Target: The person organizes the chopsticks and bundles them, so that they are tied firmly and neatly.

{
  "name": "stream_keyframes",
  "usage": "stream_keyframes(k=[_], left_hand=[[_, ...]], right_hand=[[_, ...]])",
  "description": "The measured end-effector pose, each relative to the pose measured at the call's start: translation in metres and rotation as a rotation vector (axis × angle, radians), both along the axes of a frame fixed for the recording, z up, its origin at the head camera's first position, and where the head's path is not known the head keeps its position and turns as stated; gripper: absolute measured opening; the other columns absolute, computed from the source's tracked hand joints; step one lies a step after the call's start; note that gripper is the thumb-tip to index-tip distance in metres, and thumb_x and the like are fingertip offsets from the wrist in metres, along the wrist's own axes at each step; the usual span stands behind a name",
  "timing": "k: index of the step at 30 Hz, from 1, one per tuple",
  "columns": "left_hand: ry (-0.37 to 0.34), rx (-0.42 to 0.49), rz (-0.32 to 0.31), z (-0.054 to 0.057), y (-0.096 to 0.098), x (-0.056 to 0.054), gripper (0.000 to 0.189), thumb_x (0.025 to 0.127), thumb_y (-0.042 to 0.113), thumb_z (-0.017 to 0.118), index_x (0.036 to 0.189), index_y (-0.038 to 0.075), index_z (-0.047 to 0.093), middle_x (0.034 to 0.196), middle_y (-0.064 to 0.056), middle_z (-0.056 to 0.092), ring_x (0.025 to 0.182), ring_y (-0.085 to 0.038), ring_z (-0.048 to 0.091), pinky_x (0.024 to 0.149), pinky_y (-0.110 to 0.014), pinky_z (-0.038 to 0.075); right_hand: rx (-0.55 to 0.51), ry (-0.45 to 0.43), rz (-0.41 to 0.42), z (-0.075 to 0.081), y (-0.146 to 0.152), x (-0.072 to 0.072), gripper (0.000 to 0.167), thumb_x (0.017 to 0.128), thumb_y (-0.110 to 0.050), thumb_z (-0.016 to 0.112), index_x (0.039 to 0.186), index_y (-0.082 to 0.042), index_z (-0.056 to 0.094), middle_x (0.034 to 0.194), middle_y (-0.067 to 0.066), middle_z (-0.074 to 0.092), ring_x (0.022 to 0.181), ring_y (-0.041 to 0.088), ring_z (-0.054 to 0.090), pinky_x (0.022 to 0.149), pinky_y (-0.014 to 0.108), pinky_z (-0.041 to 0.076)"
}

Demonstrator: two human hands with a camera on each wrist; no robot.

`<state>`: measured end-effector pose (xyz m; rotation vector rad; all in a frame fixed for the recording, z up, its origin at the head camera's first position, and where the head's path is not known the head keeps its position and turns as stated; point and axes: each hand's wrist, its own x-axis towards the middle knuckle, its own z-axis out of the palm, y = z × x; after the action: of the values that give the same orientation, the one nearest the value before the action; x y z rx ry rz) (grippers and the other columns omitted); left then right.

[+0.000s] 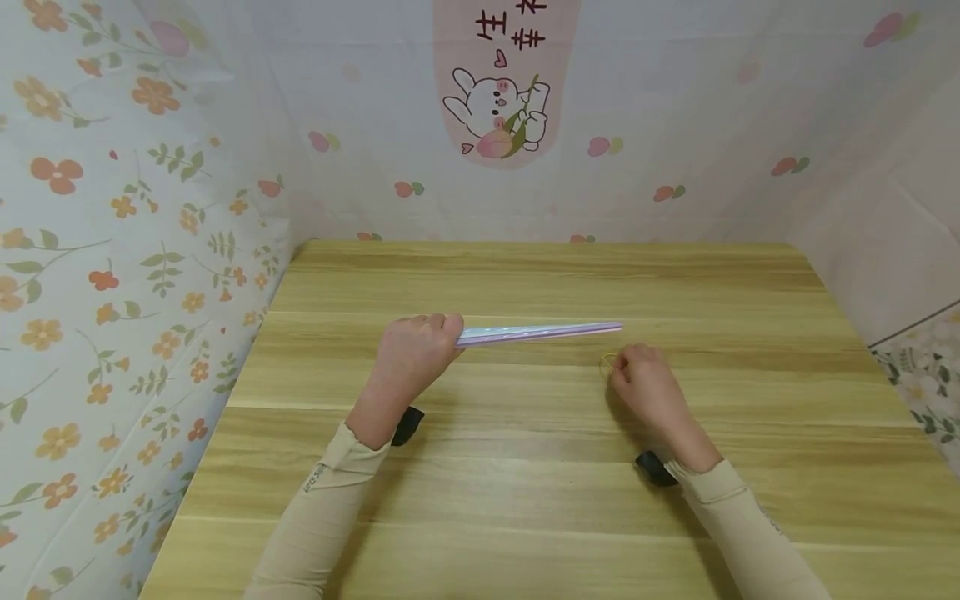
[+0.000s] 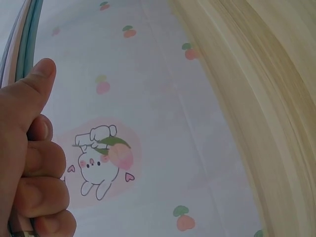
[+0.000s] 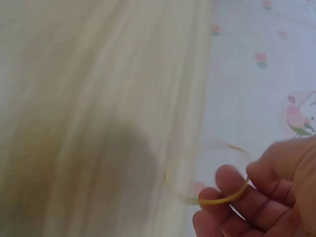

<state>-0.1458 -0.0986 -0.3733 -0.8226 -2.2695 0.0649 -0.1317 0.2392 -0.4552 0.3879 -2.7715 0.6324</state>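
Note:
My left hand (image 1: 415, 357) grips a bundle of thin pastel sticks (image 1: 540, 332), light blue and purple, which point to the right above the table. In the left wrist view the fingers curl round the bundle and the thumb lies along the sticks (image 2: 28, 44), teal and pink among them; whether they are pencils or straws I cannot tell. To the right, my right hand (image 1: 651, 387) pinches a yellow rubber band (image 3: 217, 201) between thumb and fingers. The band hangs as a loose loop, apart from the sticks and just below their far end in the head view.
A wood-grain table (image 1: 517, 483) lies under both hands. Behind it hangs a white cloth (image 1: 637, 100) with a rabbit print, and a flowered cloth (image 1: 135, 275) covers the left side. Black wrist pieces (image 1: 656, 469) sit under both wrists.

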Motion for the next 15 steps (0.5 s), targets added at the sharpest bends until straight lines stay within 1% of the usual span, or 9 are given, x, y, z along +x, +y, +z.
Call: stream_keyframes(k=[4, 6, 9, 12, 15], left_hand=[[-0.005, 0.01, -0.002, -0.001, 0.0, 0.0, 0.039, 0.083, 0.03, 0.075, 0.066, 0.008, 0.047, 0.05, -0.001, 0.051, 0.039, -0.009, 0.036, 0.036, -0.023, 0.029], [-0.009, 0.016, -0.006, -0.001, 0.001, 0.0, 0.039, 0.083, 0.03, 0.075, 0.067, 0.008, 0.047, 0.05, -0.001, 0.051, 0.039, -0.009, 0.035, 0.036, -0.023, 0.029], [-0.014, 0.02, -0.012, -0.002, 0.001, 0.001, 0.039, 0.083, 0.029, 0.075, 0.067, 0.008, 0.047, 0.05, -0.001, 0.051, 0.04, -0.009, 0.034, 0.036, -0.023, 0.029], [-0.023, 0.017, -0.012, -0.002, 0.001, 0.001, 0.038, 0.083, 0.028, 0.075, 0.067, 0.008, 0.047, 0.051, -0.002, 0.052, 0.04, -0.009, 0.035, 0.036, -0.023, 0.031], [-0.038, 0.009, -0.009, -0.002, 0.001, 0.002, 0.037, 0.082, 0.027, 0.076, 0.067, 0.008, 0.048, 0.052, -0.002, 0.053, 0.04, -0.009, 0.037, 0.036, -0.023, 0.032]], right_hand=[[-0.132, -0.07, 0.006, 0.011, -0.002, -0.001, 0.006, 0.086, 0.005, 0.057, 0.091, 0.002, 0.055, 0.079, 0.015, 0.062, 0.071, 0.028, 0.059, 0.063, 0.04, 0.048], [-0.178, -0.096, 0.006, 0.018, -0.004, 0.0, 0.009, 0.089, 0.004, 0.055, 0.098, 0.002, 0.055, 0.081, 0.015, 0.064, 0.072, 0.027, 0.061, 0.063, 0.037, 0.049], [-0.232, -0.089, 0.005, 0.026, -0.007, 0.001, 0.012, 0.09, 0.005, 0.056, 0.102, 0.003, 0.057, 0.08, 0.013, 0.065, 0.072, 0.021, 0.061, 0.064, 0.03, 0.05], [-0.306, -0.086, 0.0, 0.035, -0.009, 0.0, 0.013, 0.091, 0.005, 0.055, 0.103, 0.004, 0.055, 0.079, 0.013, 0.065, 0.068, 0.01, 0.056, 0.061, 0.02, 0.046], [-0.381, -0.091, 0.002, 0.044, -0.012, 0.0, 0.014, 0.091, 0.004, 0.055, 0.105, 0.004, 0.053, 0.081, 0.016, 0.064, 0.066, 0.003, 0.053, 0.058, 0.015, 0.044]])
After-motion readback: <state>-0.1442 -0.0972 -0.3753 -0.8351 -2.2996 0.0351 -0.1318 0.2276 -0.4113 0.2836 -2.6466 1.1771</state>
